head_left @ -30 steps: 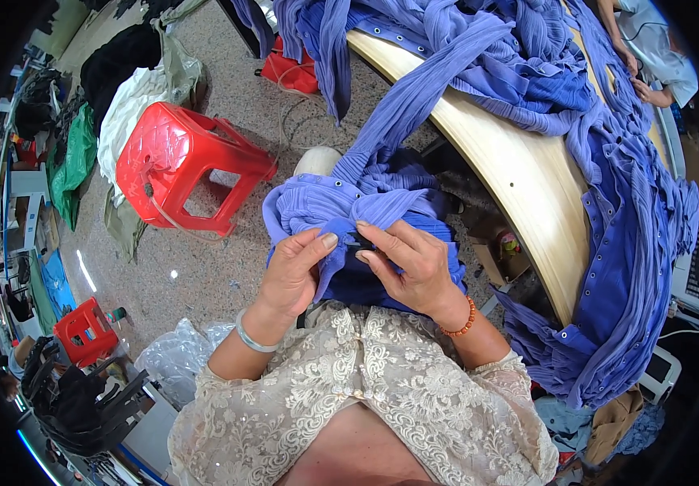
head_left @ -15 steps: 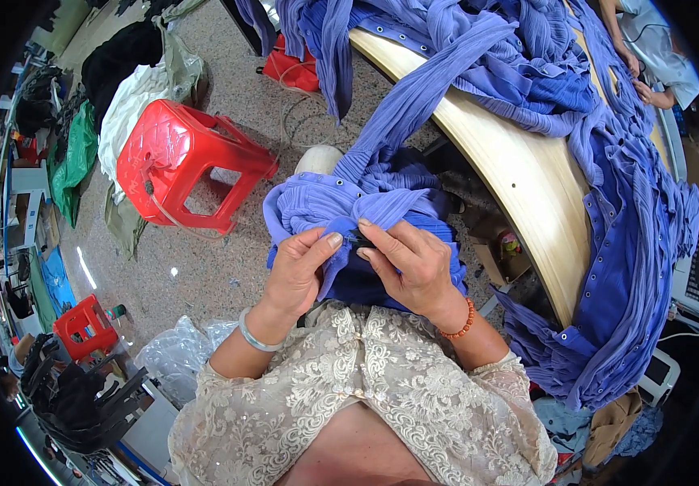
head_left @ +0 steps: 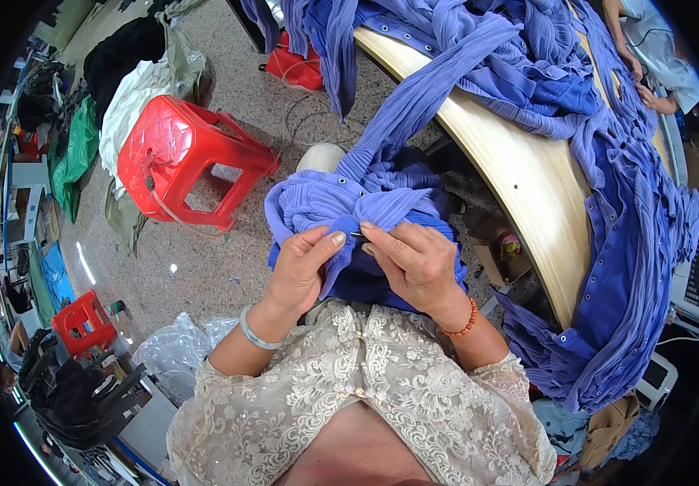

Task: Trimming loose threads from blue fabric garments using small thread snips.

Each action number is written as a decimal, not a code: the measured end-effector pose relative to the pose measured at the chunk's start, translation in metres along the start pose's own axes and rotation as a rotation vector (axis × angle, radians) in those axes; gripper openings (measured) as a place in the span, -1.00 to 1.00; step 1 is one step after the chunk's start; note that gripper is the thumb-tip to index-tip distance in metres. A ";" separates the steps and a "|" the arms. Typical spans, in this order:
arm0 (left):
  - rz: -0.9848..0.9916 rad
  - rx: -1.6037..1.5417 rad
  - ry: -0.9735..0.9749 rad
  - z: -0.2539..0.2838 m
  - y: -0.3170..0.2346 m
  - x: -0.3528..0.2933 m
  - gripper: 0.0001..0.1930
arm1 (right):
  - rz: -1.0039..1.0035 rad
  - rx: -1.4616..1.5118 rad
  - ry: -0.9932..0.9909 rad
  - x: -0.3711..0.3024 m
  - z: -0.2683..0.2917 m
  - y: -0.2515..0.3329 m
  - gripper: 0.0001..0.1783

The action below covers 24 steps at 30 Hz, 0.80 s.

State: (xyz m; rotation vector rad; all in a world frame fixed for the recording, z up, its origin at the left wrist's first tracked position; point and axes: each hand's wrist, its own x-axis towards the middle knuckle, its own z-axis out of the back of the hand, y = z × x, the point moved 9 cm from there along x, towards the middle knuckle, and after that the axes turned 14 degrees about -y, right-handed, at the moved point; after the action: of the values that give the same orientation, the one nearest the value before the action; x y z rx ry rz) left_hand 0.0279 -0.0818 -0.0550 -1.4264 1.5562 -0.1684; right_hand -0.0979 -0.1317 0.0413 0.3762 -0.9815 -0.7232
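A purple-blue crinkled garment (head_left: pixel 313 201) with metal eyelets lies bunched over my lap. My left hand (head_left: pixel 297 263) pinches a folded edge of it between thumb and fingertips. Close beside that edge, my right hand (head_left: pixel 416 261) is closed on a small dark pointed tool (head_left: pixel 358 235). Its tip points left at the pinched cloth; most of it is hidden by my fingers, so its exact kind cannot be told. From my lap a long strip of the same cloth (head_left: pixel 414 101) runs up to the table.
More purple garments (head_left: pixel 625 267) cover much of the curved wooden table (head_left: pixel 519 170) on the right. A red plastic stool (head_left: pixel 167 154) stands at the left, with clear plastic (head_left: pixel 175 352) on the floor nearer me. Another person's hands (head_left: pixel 649 93) touch cloth at the far right.
My right hand has shifted very slightly right, and the dark tool's tip shows more plainly as a thin point. My left hand keeps its pinch on the cloth.
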 end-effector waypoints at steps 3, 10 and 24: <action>0.014 -0.002 0.003 -0.002 -0.001 -0.001 -0.81 | -0.140 0.064 -0.021 -0.001 0.004 -0.014 -0.65; -0.033 0.068 0.008 -0.007 -0.005 -0.004 -0.81 | -0.229 0.152 0.021 0.004 0.000 -0.011 -0.49; 0.020 0.085 0.014 0.004 -0.003 -0.002 -0.80 | -0.364 0.541 0.543 -0.019 -0.031 0.009 -0.77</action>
State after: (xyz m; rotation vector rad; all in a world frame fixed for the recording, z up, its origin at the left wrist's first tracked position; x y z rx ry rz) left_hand 0.0323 -0.0795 -0.0541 -1.3453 1.5560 -0.2299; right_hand -0.0744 -0.1129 0.0183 1.1830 -0.5760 -0.6190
